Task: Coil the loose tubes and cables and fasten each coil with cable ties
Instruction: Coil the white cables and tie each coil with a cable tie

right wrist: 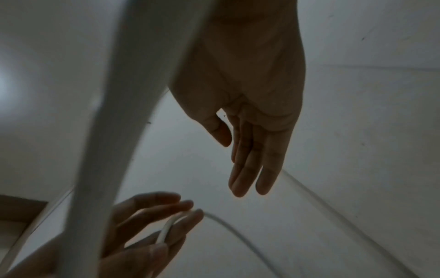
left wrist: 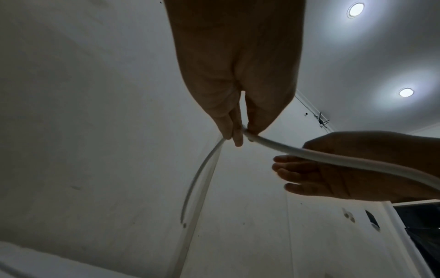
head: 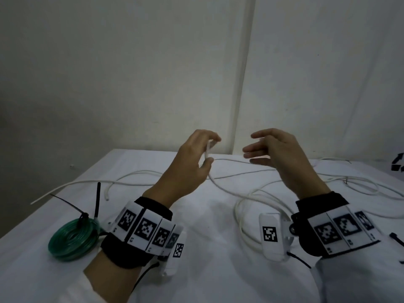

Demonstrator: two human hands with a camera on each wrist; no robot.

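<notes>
A long white cable (head: pixel 238 194) sprawls in loose loops over the white table (head: pixel 207 270). My left hand (head: pixel 206 149) is raised above the table's far side and pinches a stretch of that white cable (left wrist: pixel 281 148) between thumb and fingers (left wrist: pixel 234 131). In the right wrist view the same white cable (right wrist: pixel 166 229) shows inside the left hand (right wrist: pixel 152 225). My right hand (head: pixel 256 149) hovers a short way to the right, its fingers (right wrist: pixel 247 169) straight and spread, holding nothing. A green tube coil (head: pixel 73 237) bound with black cable ties (head: pixel 97 200) lies at the left.
More white cable loops (head: pixel 360 186) lie across the right side of the table. A loose black cable tie (head: pixel 396 238) lies near my right wrist. A wall stands just behind the table's far edge. A dark object (head: pixel 397 162) sits at the far right.
</notes>
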